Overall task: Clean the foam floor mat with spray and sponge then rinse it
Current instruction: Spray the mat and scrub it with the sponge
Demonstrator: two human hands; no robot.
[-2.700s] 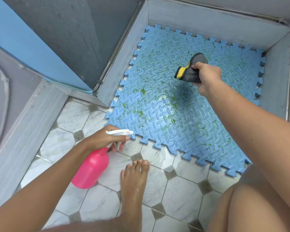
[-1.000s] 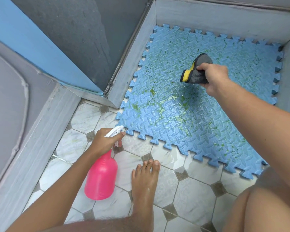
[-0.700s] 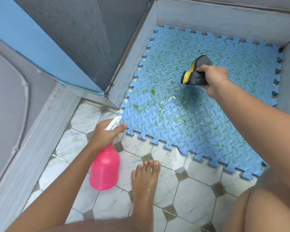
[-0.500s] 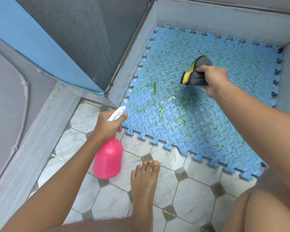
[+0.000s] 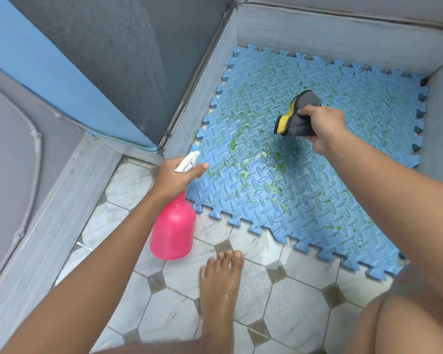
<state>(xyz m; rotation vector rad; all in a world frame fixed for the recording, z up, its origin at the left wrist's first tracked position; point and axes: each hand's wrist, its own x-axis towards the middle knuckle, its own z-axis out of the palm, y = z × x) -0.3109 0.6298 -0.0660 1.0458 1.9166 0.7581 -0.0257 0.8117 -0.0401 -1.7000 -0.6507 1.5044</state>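
The mat (image 5: 317, 200) lies on the floor (image 5: 297, 300) in the far corner, walls (image 5: 317, 34) along its left and far edges. The left hand (image 5: 175, 177) holds the spray bottle (image 5: 173, 233) at the mat's near left corner, the right hand (image 5: 322, 126) holds the sponge (image 5: 296, 117) above its middle, and a foot (image 5: 221, 284) stands before its near edge.

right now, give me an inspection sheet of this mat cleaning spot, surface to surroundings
surface: blue foam mat, wet patch mid-mat, green stains across it, on a tile floor
job's things: pink spray bottle, nozzle towards the mat; grey and yellow sponge held over the mat
clutter: nothing seen
hands: left hand grips the spray bottle's head; right hand grips the sponge
cables: nothing sure; thin line on the left grey panel, cannot tell
surroundings: grey walls round the mat's corner, blue panel, a bare foot on the tiles
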